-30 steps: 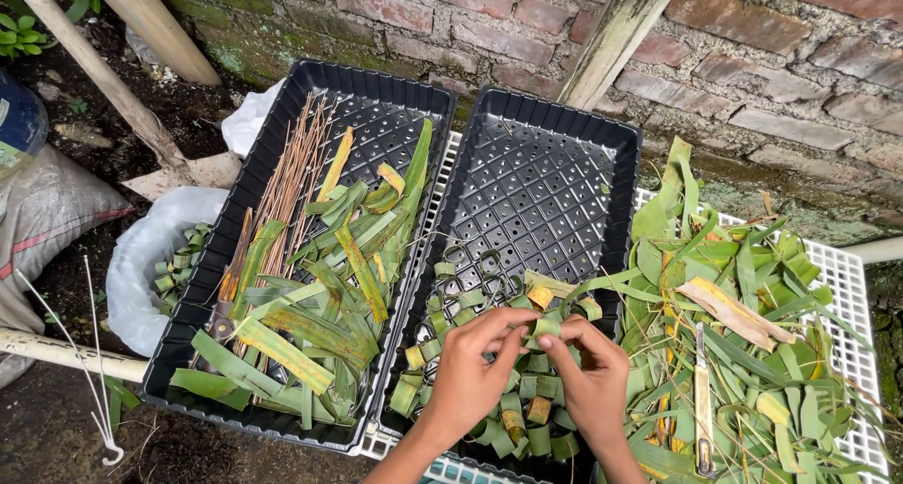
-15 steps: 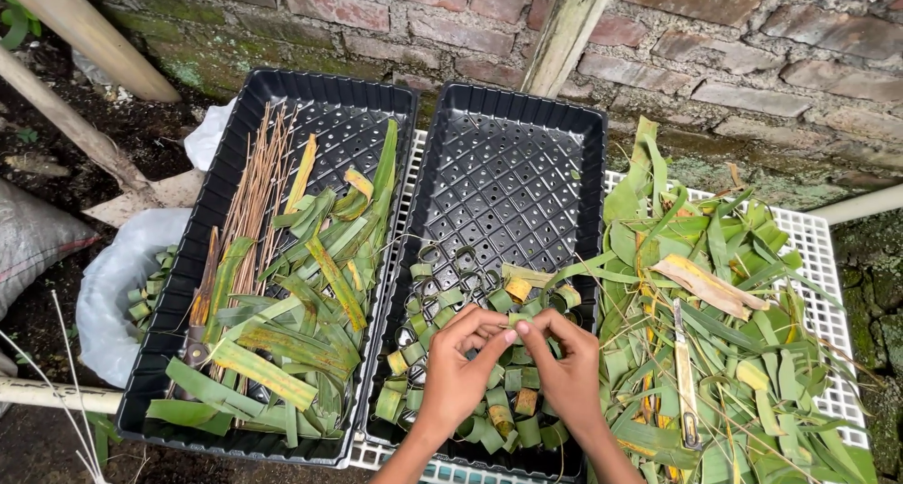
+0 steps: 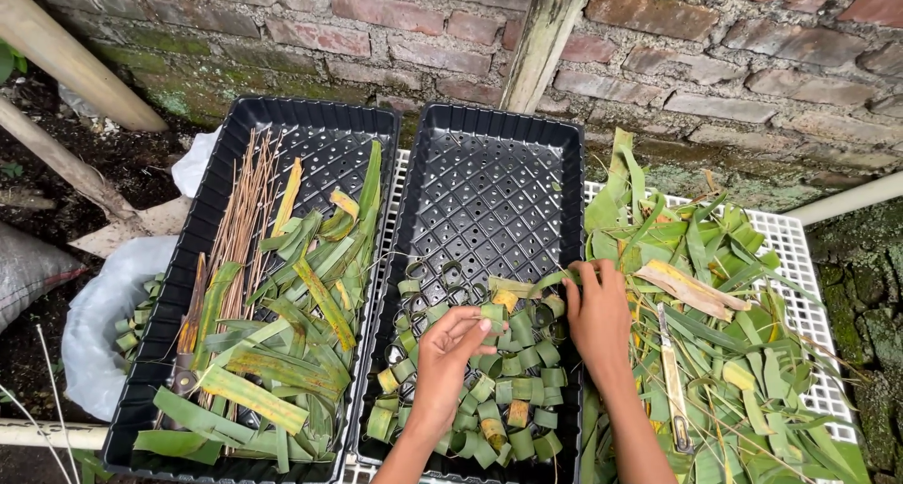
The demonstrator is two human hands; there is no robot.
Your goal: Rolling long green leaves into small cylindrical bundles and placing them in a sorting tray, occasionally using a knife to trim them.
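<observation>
The left hand (image 3: 450,352) pinches a small green leaf ring (image 3: 492,315) between thumb and fingertips, just above the heap of leaf rings (image 3: 489,390) that fills the near end of the middle black tray (image 3: 489,164). The right hand (image 3: 597,315) rests at that tray's right rim, fingers curled around the end of a long leaf strip (image 3: 527,285) that lies across the heap.

The risk here is likely the ring springing open: it is only a coiled band of leaf, and a loose pinch could let it unroll or drop crooked among the others. The strip under the right hand may also drag nearby rings out of place if pulled.

The rings are short, stiff loops, mostly fresh green, a few yellowed or browning, crowded and tilted against each other. The far half of the tray shows bare mesh. Loose cut leaves (image 3: 715,286) pile on the white grid rack (image 3: 800,249) at the right; the left black tray (image 3: 310,126) holds flat leaf strips (image 3: 282,352) and thin brown sticks (image 3: 240,221).
</observation>
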